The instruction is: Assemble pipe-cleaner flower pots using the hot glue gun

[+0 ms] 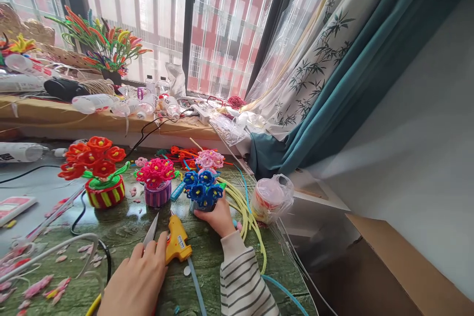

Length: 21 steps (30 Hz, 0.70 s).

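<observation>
My right hand [218,217] is wrapped round the grey pot of a small blue flower arrangement [203,188] made of fuzzy pipe cleaners with yellow centres. The pot is mostly hidden by the flowers and fingers. Lower left, my left hand [137,276] is closed over a pair of scissors [151,229], whose blades point away from me; most of the handle is covered. Right beside its fingertips lies a yellow glue gun [178,238] with a glue stick [196,286] in its back. Behind the blue flowers stands a pink bunch [209,159].
Red flowers in a striped pot [105,195] and magenta flowers in a purple pot [158,195] stand to the left. Yellow pipe cleaners [240,197] and a bagged tub [268,197] lie right. Cables and pink scraps [39,286] litter the left; bottles [94,102] line the sill.
</observation>
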Available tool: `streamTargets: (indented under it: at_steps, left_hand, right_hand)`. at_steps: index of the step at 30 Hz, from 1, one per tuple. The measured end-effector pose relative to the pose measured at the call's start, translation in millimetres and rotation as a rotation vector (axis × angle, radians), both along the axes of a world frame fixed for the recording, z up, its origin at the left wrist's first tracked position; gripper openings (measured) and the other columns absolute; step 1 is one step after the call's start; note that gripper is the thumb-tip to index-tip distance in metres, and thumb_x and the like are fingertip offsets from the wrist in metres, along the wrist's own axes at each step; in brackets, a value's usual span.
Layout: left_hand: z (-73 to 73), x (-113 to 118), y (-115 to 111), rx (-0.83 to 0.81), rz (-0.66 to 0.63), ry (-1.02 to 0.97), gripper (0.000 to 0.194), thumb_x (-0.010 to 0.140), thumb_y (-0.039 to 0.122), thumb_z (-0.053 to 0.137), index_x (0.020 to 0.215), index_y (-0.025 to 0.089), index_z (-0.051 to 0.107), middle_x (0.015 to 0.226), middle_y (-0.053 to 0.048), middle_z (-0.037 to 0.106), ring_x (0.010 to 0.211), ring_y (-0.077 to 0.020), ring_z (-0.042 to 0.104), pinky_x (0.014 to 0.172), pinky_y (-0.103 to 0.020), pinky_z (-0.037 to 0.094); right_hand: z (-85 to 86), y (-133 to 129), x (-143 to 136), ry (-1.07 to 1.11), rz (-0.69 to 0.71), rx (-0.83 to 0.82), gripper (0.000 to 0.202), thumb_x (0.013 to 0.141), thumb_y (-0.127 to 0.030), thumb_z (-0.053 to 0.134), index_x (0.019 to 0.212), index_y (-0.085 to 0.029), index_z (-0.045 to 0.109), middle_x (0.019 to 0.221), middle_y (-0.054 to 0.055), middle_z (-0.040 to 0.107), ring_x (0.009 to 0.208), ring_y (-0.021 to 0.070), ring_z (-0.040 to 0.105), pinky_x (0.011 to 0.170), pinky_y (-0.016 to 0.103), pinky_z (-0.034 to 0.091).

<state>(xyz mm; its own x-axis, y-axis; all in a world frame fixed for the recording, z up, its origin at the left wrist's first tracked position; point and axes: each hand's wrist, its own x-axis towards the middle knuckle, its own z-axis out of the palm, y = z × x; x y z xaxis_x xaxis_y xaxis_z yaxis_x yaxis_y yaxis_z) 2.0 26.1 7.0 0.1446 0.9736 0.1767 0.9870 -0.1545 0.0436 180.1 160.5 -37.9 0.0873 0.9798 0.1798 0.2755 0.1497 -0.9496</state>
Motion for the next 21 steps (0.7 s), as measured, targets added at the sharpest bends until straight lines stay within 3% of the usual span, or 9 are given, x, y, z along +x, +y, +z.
streamTargets:
  at_steps: [3,6,10,14,18,21]
  left_hand:
    - [8.7,10,3,-0.153,0.005,0.189,0.050,0.090,0.000,0.036,0.132,0.010,0.062,0.112,-0.017,0.072,0.097,-0.0301,0.068,0.086,-0.046,0.058]
    - [16.3,16,5,-0.179,-0.010,0.234,0.050,0.088,-0.001,0.033,0.119,0.010,0.070,0.106,-0.016,0.073,0.092,-0.0295,0.069,0.085,-0.045,0.057]
    - [7.0,2,3,0.024,-0.068,0.131,0.040,0.081,0.005,0.042,0.106,0.013,0.072,0.105,-0.015,0.073,0.091,-0.0279,0.070,0.086,-0.041,0.056]
    - [-9.1,-16,0,0.293,-0.062,-0.038,0.037,0.086,0.019,0.037,0.110,0.014,0.065,0.098,-0.012,0.074,0.084,-0.0254,0.071,0.078,-0.036,0.057]
    - [-12.6,-22,1,0.480,0.032,-0.110,0.037,0.094,0.037,0.035,0.120,0.020,0.055,0.101,-0.009,0.074,0.079,-0.0238,0.072,0.063,-0.032,0.053]
    - [-9.3,-26,6,0.465,0.084,-0.289,0.039,0.093,0.042,0.043,0.129,0.027,0.052,0.114,-0.006,0.073,0.087,-0.0260,0.073,0.064,-0.034,0.051]
  right_hand:
    - [5.2,-3,-2,-0.007,-0.007,-0.002,0.076,0.042,-0.028,0.091,0.111,-0.020,0.061,0.117,0.011,0.065,0.117,0.0363,0.058,0.104,0.049,0.044]
    - [13.4,-7,10,-0.001,0.003,-0.019,0.078,0.035,-0.031,0.095,0.105,-0.021,0.062,0.115,0.010,0.064,0.119,0.0375,0.056,0.104,0.050,0.045]
    - [34.6,-17,46,0.035,0.042,-0.015,0.084,0.038,-0.043,0.096,0.110,-0.018,0.059,0.110,0.011,0.062,0.106,0.0334,0.062,0.094,0.051,0.049]
    - [60.3,-28,72,0.104,0.141,0.038,0.071,0.057,-0.056,0.088,0.112,-0.021,0.059,0.102,0.006,0.063,0.092,0.0233,0.064,0.080,0.037,0.053]
    - [75.0,-33,63,0.135,0.179,0.082,0.055,0.069,-0.056,0.082,0.106,-0.021,0.062,0.092,0.002,0.063,0.075,0.0157,0.060,0.067,0.028,0.049]
    - [78.0,-34,46,0.106,0.172,0.088,0.045,0.074,-0.054,0.079,0.100,-0.020,0.066,0.084,0.001,0.063,0.067,0.0133,0.055,0.062,0.026,0.047]
